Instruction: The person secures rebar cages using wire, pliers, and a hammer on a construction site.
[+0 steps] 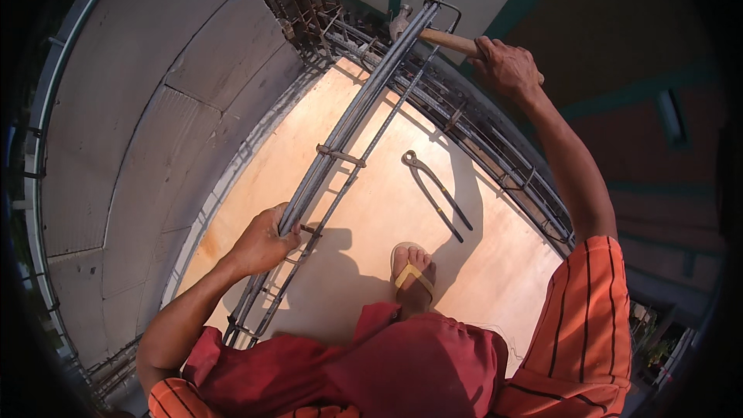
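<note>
My left hand (pixel 265 244) is closed around the bars of a long rebar cage (pixel 340 135), made of several steel bars tied with square stirrups. The cage slants from my lap up to the far middle. My right hand (pixel 507 68) grips the wooden handle of a hammer (pixel 449 41) near the cage's far end. The hammer's head lies just left of the bars, and the handle passes across them; whether it touches them I cannot tell. Long-handled pincers (pixel 433 192) lie with handles apart on the pale board, right of the cage.
A pale board (pixel 364 263) forms the floor, with my sandalled foot (pixel 413 271) on it. Another rebar run (pixel 495 159) borders its right side. Upright bars (pixel 309 0) stand at the far corner. A grey block wall (pixel 186 116) rises on the left.
</note>
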Demonstrator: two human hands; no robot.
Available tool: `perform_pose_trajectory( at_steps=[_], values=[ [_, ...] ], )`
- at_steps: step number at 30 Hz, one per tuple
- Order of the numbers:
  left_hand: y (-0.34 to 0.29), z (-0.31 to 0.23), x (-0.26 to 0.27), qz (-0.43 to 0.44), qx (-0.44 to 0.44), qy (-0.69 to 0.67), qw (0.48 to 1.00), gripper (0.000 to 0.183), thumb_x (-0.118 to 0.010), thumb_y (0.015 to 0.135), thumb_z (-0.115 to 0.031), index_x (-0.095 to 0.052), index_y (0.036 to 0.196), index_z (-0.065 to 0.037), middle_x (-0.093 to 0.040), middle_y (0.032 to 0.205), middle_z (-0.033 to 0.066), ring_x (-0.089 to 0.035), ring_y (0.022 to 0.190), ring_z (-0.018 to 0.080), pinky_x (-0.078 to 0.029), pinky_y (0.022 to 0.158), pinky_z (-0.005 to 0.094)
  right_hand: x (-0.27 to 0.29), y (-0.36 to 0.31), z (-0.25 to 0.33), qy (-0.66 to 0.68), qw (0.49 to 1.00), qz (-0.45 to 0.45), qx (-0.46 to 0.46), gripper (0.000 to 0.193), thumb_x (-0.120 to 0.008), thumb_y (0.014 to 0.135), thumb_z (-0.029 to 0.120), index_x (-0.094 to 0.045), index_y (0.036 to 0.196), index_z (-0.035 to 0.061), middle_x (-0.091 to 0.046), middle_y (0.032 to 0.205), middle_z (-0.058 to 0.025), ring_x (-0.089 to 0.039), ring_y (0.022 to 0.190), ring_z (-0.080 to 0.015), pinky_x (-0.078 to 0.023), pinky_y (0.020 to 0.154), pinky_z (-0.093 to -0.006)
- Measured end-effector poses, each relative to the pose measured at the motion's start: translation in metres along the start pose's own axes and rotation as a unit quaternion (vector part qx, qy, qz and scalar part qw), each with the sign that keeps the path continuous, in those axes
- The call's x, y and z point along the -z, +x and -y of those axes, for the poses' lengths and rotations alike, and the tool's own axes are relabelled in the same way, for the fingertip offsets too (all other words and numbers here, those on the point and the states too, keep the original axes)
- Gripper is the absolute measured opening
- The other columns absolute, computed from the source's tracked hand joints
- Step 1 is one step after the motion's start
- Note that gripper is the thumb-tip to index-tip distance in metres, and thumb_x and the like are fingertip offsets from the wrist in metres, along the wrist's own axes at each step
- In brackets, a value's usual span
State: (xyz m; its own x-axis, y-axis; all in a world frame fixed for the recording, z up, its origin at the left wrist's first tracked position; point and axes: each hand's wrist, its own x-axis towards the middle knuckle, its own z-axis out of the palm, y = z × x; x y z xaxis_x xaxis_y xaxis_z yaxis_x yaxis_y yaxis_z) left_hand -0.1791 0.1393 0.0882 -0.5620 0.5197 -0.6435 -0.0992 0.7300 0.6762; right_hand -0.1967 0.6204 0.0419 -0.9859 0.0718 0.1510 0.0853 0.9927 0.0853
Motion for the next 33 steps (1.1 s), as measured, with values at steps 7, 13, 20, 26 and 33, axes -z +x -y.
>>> perform_pose_trajectory(
  at_steps=[7,13,20,26,33],
  values=[
    [0.008,-0.043,0.033,0.128,0.054,0.171,0.975,0.033,-0.067,0.081,-0.021,-0.059,0.108,-0.004,-0.064,0.095,0.0118,-0.062,0.087,0.0193,-0.048,0.078,0.0337,-0.027,-0.012,0.001,0.058,0.995,0.066,-0.046,0.033,-0.060,0.089,0.039,-0.056,0.107,0.0119,-0.065,0.092,-0.0120,-0.066,0.087,-0.0316,-0.052,0.075,-0.0451],
    [0.103,-0.182,0.061,-0.109,-0.038,0.356,0.927,0.047,-0.063,0.086,-0.024,-0.055,0.130,-0.011,-0.059,0.126,0.0159,-0.056,0.117,0.0304,-0.047,0.099,0.0459,-0.038,-0.020,-0.020,0.108,0.991,0.066,-0.042,0.035,-0.060,0.088,0.037,-0.057,0.110,0.0096,-0.065,0.095,-0.0116,-0.065,0.090,-0.0308,-0.053,0.075,-0.0432],
    [0.291,-0.285,0.013,-0.280,-0.460,0.600,0.591,0.035,-0.062,0.092,-0.024,-0.062,0.125,-0.012,-0.060,0.116,0.0113,-0.058,0.112,0.0250,-0.047,0.096,0.0450,-0.037,-0.008,-0.008,0.151,0.987,0.040,0.048,0.035,-0.061,0.087,0.037,-0.058,0.113,0.0129,-0.063,0.096,-0.0093,-0.064,0.088,-0.0297,-0.052,0.074,-0.0425],
    [0.333,-0.313,0.017,-0.153,-0.499,0.648,0.555,0.028,-0.065,0.077,-0.029,-0.074,0.096,-0.011,-0.044,0.144,0.0120,-0.028,0.139,0.0335,-0.025,0.111,0.0558,-0.035,0.028,-0.051,0.075,0.997,0.016,-0.023,0.034,-0.060,0.089,0.036,-0.058,0.111,0.0116,-0.065,0.093,-0.0105,-0.065,0.084,-0.0317,-0.053,0.070,-0.0429],
    [0.335,-0.327,0.017,-0.098,-0.479,0.676,0.551,0.024,-0.065,0.078,-0.028,-0.075,0.096,-0.017,-0.045,0.142,0.0091,-0.027,0.139,0.0345,-0.023,0.111,0.0581,-0.043,0.022,-0.069,0.024,0.988,-0.012,0.149,0.040,-0.060,0.089,0.039,-0.055,0.120,0.0139,-0.062,0.092,-0.0094,-0.064,0.083,-0.0299,-0.053,0.073,-0.0417]
  ],
)
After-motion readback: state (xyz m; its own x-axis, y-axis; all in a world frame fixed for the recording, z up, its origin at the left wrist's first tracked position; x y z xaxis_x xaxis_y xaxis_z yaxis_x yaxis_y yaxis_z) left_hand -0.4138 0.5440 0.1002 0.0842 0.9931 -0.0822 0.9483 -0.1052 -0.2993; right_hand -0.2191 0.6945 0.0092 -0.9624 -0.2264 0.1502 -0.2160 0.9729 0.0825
